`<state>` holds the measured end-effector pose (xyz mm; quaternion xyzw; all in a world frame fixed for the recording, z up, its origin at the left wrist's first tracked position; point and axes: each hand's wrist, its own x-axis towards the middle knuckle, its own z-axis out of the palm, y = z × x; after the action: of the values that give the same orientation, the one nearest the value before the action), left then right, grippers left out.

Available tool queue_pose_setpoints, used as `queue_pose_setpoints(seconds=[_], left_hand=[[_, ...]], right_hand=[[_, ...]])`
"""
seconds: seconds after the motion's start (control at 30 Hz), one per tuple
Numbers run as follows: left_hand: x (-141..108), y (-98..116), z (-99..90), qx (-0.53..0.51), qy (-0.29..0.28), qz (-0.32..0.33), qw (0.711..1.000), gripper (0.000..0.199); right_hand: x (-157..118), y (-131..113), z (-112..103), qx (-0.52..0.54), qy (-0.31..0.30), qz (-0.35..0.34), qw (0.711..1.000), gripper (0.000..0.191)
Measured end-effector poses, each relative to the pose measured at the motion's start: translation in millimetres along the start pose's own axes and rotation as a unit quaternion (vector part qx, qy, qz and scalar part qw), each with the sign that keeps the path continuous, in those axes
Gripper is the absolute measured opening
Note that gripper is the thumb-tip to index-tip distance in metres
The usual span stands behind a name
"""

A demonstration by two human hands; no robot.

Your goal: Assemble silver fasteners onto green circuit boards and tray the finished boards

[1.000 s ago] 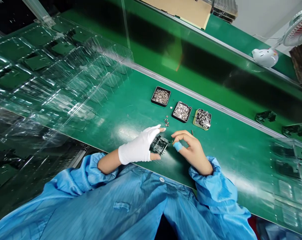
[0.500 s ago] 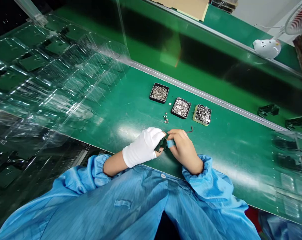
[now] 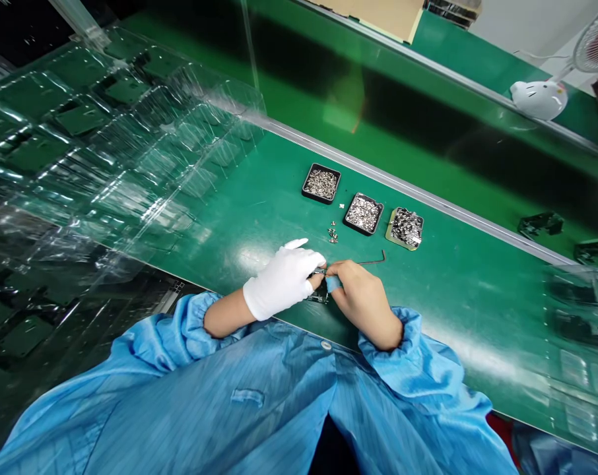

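My left hand, in a white glove with bare fingertips, grips a small dark part close to the green table's front edge. My right hand, with blue tape on one finger, has its fingers pinched together at the part's right side. Whatever lies between those fingertips is too small to make out. A thin hex key lies just beyond my right hand. Small metal pieces are scattered on the table beyond my hands.
Farther back stand a black tray of small metal parts, a second one and a yellowish tray. Clear plastic trays cover the left side; more lie right. A white fan stands on the shelf.
The dark part has been turned and lowered between my hands, now showing a shiny edge. My left index finger has lifted away from the others. The view has shifted slightly.
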<state>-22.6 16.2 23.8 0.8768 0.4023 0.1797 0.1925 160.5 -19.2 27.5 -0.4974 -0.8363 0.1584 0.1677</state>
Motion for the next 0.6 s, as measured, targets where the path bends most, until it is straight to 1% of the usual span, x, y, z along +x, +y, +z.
queue_pose_setpoints(seconds=[0.2, 0.27, 0.33, 0.4, 0.47, 0.53, 0.6], left_hand=[[5, 6, 1.1, 0.082, 0.01, 0.009, 0.997, 0.011], [6, 4, -0.8, 0.073, 0.008, 0.005, 0.997, 0.012], [5, -1, -4.7, 0.018, 0.022, -0.004, 1.0, 0.014], [1, -7, -8.7, -0.06, 0.056, -0.022, 0.996, 0.031], [-7, -11, -9.3, -0.11, 0.079, -0.029, 0.99, 0.052], [-15, -11, -4.2, -0.106, 0.07, -0.013, 0.992, 0.069], [-22, -7, 5.6, -0.063, 0.048, -0.001, 0.997, 0.077]], right_hand=[[5, -4, 2, -0.017, 0.008, -0.013, 1.0, 0.024], [7, -4, 1, -0.006, 0.01, 0.001, 1.0, 0.023], [9, 0, -1, 0.026, 0.017, 0.031, 0.999, 0.017], [9, 9, -3, 0.066, 0.028, 0.074, 0.995, 0.012], [7, 21, -4, 0.086, 0.027, 0.104, 0.99, 0.012], [4, 35, -5, 0.073, 0.019, 0.108, 0.991, 0.015], [1, 49, -6, 0.033, 0.002, 0.089, 0.995, 0.018]])
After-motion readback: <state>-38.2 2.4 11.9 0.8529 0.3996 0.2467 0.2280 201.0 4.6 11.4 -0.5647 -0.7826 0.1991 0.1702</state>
